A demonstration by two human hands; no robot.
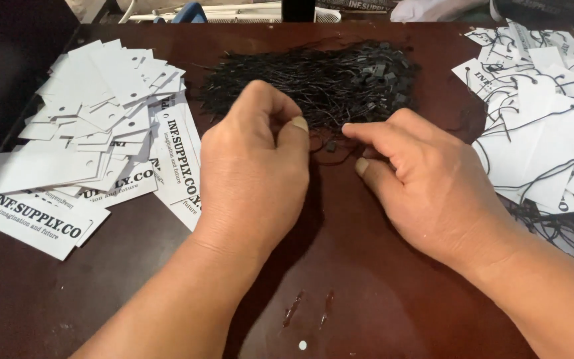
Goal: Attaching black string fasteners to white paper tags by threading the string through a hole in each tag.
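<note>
A heap of thin black strings with small black plastic clasps lies at the far middle of a dark brown table; its near edge meets both hands. The left hand is curled loosely, thumb and forefinger drawn close at the heap's near edge, and whether a string sits between them cannot be told; the right hand rests just beside it, forefinger and thumb nearly pressed together beside a single black clasp on the table, though a firm pinch cannot be made out. To the left, a spread pile of white card tags with punched holes, some printed in black; to the right, white tags already threaded with black string, overlapping in a loose heap.
</note>
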